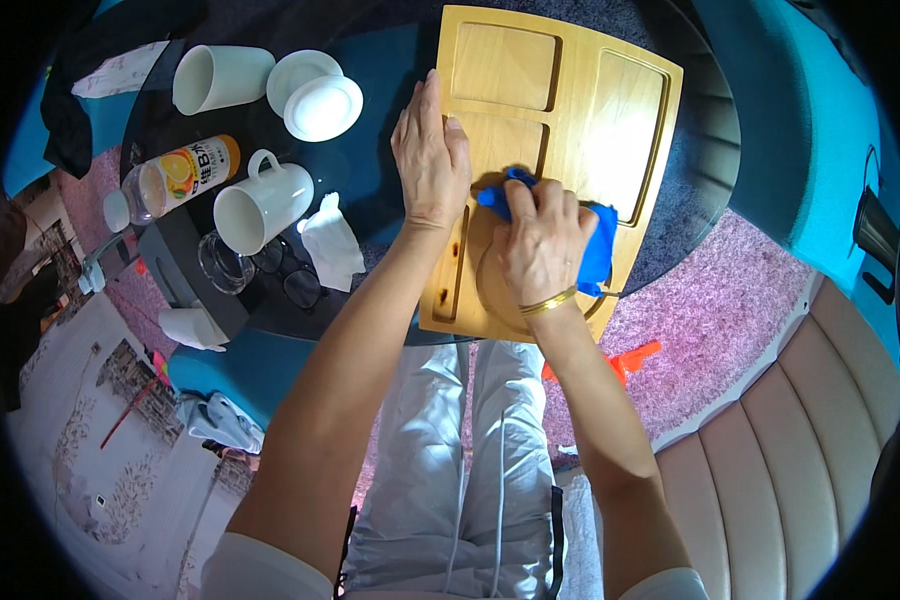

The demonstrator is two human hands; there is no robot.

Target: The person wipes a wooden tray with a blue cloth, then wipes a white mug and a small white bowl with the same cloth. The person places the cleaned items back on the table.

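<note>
A wooden serving tray (572, 94) with several recessed compartments lies on a dark glass table, its front edge towards me. My left hand (431, 161) holds the tray's left edge, fingers stretched along the side and thumb over the rim. Bunched under my right hand (544, 244) is a blue cloth (600, 244), pressed down over the round recess (491, 274) at the tray's near end. My right fingers are curled on the cloth and hide part of it. Dark marks show in the narrow slot at the near left.
Left of the tray are a white mug (259, 214), a white cup (229, 79) on its side, two white lids (322, 109), a drink bottle (176, 180) lying down, a crumpled tissue (332, 244), glasses (301, 287) and a glass ashtray (225, 262). A padded beige seat (772, 420) curves at right.
</note>
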